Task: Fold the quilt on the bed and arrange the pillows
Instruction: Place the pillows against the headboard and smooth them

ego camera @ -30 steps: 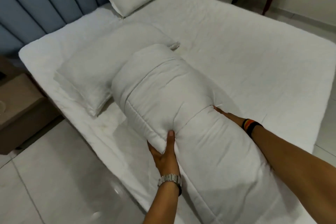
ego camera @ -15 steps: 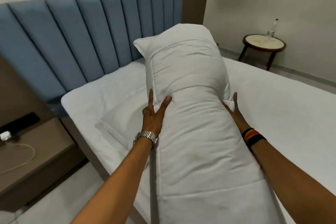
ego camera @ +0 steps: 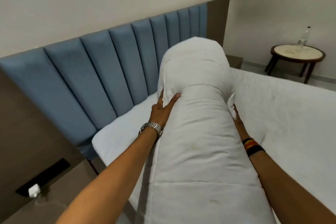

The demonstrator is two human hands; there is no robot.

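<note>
The folded white quilt [ego camera: 198,132] is a thick long bundle, lifted and held out in front of me above the bed [ego camera: 291,114], its far end raised toward the blue headboard. My left hand [ego camera: 161,109], with a metal watch on the wrist, grips its left side. My right hand [ego camera: 237,117], with a striped wristband, presses its right side. A white pillow [ego camera: 116,132] lies flat on the bed's near corner, partly hidden under the quilt and my arm. The second pillow is hidden behind the quilt.
The padded blue headboard [ego camera: 101,71] stands behind the bed. A brown nightstand [ego camera: 45,187] with a white charger is at the lower left. A round side table [ego camera: 298,54] with a bottle stands at the far right on the floor.
The quilt has been lifted off the bed and raised higher, and my view has tilted up toward the headboard. Both hands have kept their hold on its sides.
</note>
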